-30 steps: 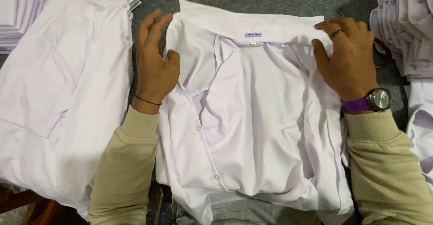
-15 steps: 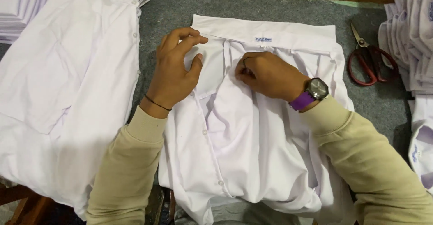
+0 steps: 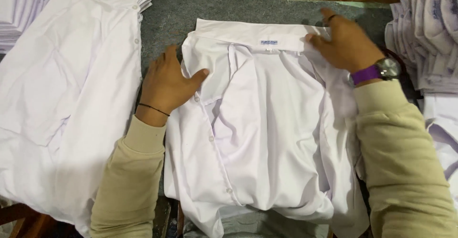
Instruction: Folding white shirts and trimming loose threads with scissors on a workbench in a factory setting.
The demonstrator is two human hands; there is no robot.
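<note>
So there's a white shirt [image 3: 267, 137] lying open-front-up in the middle of a grey felt-covered table [image 3: 164, 25], collar toward the far edge, with a small label just under the collar [image 3: 253, 31]. The button strip runs down the left side of it and the bottom hem is bunched up near the person.

Left hand [image 3: 167, 83] is flat on the shirt's left shoulder area, fingers loosely spread, thumb stuck out onto the fabric, palm pressing down. Not pinching anything as far as I can see. Thin black band around that wrist.

Right hand [image 3: 346, 42] is up at the right end of the collar, fingers stretched out and laid on the cloth, thumb touching the collar edge. It's a bit blurry so I can't tell if it's actually gripping the fabric or just resting on it. Purple-strapped watch [image 3: 381, 70] on that wrist. Both arms are in beige sleeves.

Off to the left there's a pile of white shirts [image 3: 62, 99], spread out flat, and another stack of white clothes [image 3: 427, 32] on the right edge.
</note>
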